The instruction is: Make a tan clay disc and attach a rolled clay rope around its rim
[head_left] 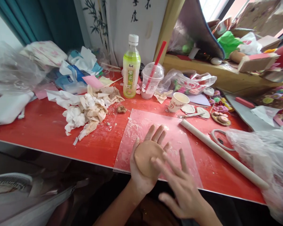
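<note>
A flat, round disc of tan clay (146, 156) rests on the palm of my left hand (141, 179), which is turned up and supports it, fingers stretched beyond its far rim. Over the disc's right side reaches my right hand (179, 185), its fingers spread and holding nothing. Its index fingertip lies on or just over the clay; I cannot tell which. Beneath both hands is a clear plastic sheet (132, 131) with pale smears, laid at the edge of the red table (49, 135).
Crumpled tissues (85, 106) and a brown clay lump (121, 109) lie left. Behind stand a drink bottle (131, 69), a plastic cup with a red straw (152, 80) and a paper cup (178, 102). A long pale tube (221, 152) and plastic bags (264, 160) lie right.
</note>
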Motion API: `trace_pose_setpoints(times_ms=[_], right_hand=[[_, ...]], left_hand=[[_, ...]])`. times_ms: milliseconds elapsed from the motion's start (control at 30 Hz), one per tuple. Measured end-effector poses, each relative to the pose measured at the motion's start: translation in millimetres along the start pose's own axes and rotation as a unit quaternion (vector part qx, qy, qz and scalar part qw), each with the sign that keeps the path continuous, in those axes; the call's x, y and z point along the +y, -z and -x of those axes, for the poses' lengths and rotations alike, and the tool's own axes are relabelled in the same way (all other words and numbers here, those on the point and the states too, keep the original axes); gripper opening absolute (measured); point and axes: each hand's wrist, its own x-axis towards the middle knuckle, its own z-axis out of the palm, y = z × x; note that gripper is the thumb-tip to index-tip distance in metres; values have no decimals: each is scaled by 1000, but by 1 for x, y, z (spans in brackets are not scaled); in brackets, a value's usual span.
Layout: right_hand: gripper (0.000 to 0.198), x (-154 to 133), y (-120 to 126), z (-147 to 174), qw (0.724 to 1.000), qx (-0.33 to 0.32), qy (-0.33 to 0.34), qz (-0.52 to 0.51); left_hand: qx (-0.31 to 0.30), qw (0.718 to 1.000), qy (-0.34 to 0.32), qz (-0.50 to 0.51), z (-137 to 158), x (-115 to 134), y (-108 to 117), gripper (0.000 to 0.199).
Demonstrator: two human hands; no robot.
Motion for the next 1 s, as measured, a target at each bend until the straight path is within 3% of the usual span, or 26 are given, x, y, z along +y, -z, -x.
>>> trace_pose_setpoints(times_ms=[67,100,233,400,567,733,833,900,1000], right_hand=[[70,-1,1,3,999,-12,48,-9],[68,-1,1,5,999,-5,37,-9],[63,-3,-1,9,994,40,-97,8],[70,-10,-7,11,1000,-5,0,-1],[67,-8,-4,13,995,32,-85,31],[70,-14,-4,13,999,9,21,-45],[66,-17,-9,13,995,37,-67,-57],[66,-18,-10,12,994,31,-86,-66],[65,-12,5,6,995,19,11,-102]], left_hand=[[3,1000,6,11,0,0,-1,52],[2,1000,10,13,0,0,-1,52],[6,1000,11,-1,-1,1,-2,52],[2,1000,9,-15,0,0,0,52],[-7,1000,2,-9,0,-1,0,52],[-11,1000,4,-13,0,-1,1,51],[-10,1000,0,-12,0,-1,0,51],[-6,1000,-2,-7,0,-1,0,51],[5,1000,2,5,0,-1,1,52]])
